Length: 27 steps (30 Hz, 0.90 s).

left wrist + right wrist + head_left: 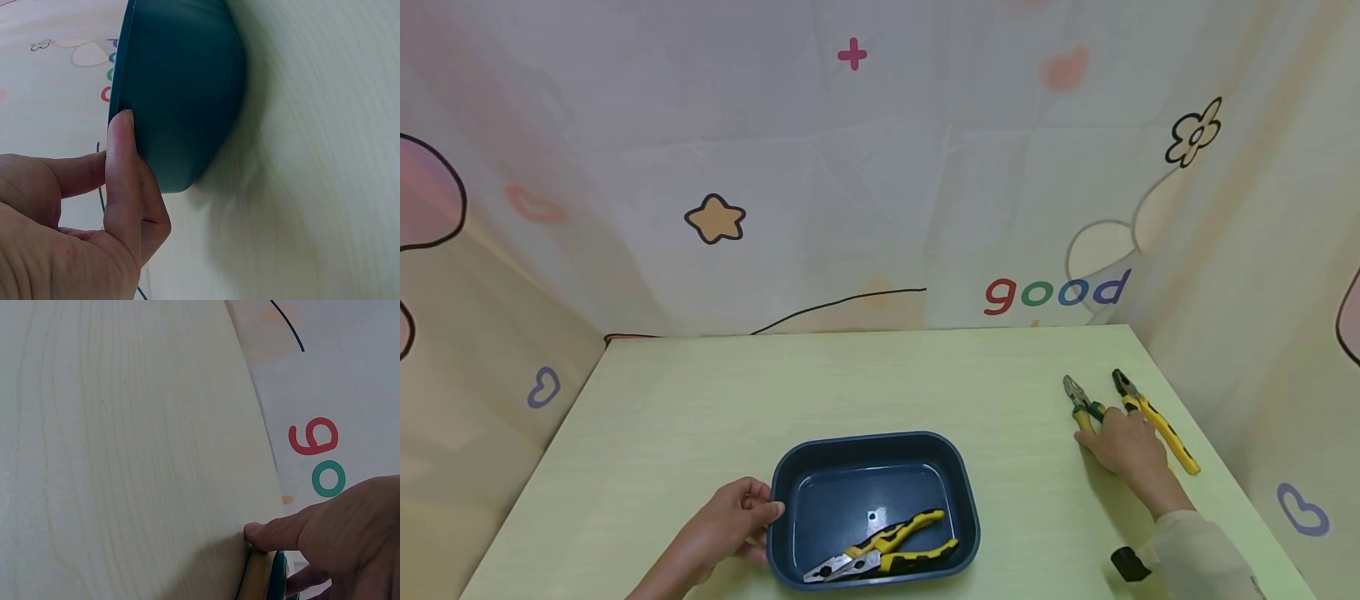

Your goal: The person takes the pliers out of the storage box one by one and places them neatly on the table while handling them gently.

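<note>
A dark blue tray (872,450) stands near the front middle of the table. My left hand (730,525) pinches its left rim, thumb over the edge and fingers against the outer wall (187,81). Inside the tray lies a pair of yellow-and-black pliers (887,546), handles spread toward the right. At the table's right side my right hand (1127,450) grips the handles of green-and-yellow pliers (1081,398), whose jaws point away. The right wrist view shows the thumb on a yellow handle (255,575); the palm hides much of the rest.
Just right of my right hand lies another pair of yellow-and-black pliers (1161,425), near the right table edge. The pale wooden table (700,400) is bordered by a printed curtain (880,167) at the back and both sides. A black piece (1129,564) hangs by the right sleeve.
</note>
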{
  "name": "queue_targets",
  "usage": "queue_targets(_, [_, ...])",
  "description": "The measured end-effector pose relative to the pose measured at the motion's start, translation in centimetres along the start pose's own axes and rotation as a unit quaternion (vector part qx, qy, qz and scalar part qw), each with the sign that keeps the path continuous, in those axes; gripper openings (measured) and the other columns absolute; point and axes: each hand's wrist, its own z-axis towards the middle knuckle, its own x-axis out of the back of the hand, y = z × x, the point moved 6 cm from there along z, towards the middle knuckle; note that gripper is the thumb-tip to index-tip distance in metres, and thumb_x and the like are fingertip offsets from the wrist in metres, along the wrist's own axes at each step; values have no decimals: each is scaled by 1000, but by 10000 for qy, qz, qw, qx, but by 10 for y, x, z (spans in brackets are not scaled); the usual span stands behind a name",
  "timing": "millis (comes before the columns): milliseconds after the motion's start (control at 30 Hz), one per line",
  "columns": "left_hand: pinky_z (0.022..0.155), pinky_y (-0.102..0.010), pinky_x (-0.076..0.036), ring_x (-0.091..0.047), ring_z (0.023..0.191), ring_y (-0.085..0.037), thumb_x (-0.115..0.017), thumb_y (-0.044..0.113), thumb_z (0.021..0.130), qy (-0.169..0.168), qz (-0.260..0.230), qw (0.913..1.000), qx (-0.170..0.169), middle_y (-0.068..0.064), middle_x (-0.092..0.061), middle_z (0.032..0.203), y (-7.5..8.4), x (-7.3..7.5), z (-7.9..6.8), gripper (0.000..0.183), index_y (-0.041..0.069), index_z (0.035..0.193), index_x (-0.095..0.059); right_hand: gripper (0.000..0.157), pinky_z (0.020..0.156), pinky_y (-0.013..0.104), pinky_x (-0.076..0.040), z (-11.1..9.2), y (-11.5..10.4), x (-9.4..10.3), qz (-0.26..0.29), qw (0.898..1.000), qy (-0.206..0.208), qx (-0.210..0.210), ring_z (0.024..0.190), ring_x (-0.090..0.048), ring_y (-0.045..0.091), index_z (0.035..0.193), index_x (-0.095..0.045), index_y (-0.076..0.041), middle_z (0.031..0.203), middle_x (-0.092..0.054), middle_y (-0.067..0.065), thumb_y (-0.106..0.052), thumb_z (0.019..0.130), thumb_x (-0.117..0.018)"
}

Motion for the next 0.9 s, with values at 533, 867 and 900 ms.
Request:
queue_targets(533, [57, -29, -59, -61, 67, -22, -67, 8, 100, 12, 178, 9998, 14, -12, -60, 87, 2, -1, 0, 16, -2, 108, -57, 61, 66, 52, -49, -1, -2, 3, -47, 10000, -38, -34, 87, -51, 46, 110, -50, 20, 99, -49, 38, -37, 97, -68])
queue_targets(867, [57, -28, -58, -61, 68, -22, -67, 7, 100, 45, 208, 9998, 49, -12, -60, 88, 2, -2, 1, 16, -1, 108, -56, 61, 68, 52, -49, -2, -2, 3, -11, 10000, -37, -31, 88, -50, 46, 111, -50, 20, 98, -50, 36, -37, 96, -68])
queue_targets(900, [56, -28, -58, -61, 68, -22, -67, 7, 100, 49, 202, 9998, 42, -12, -60, 88, 2, -2, 0, 16, -1, 108, -56, 61, 68, 52, -48, -2, -2, 3, -7, 10000, -34, -31, 88, -50, 45, 111, -50, 20, 98, -50, 36, -37, 96, -68])
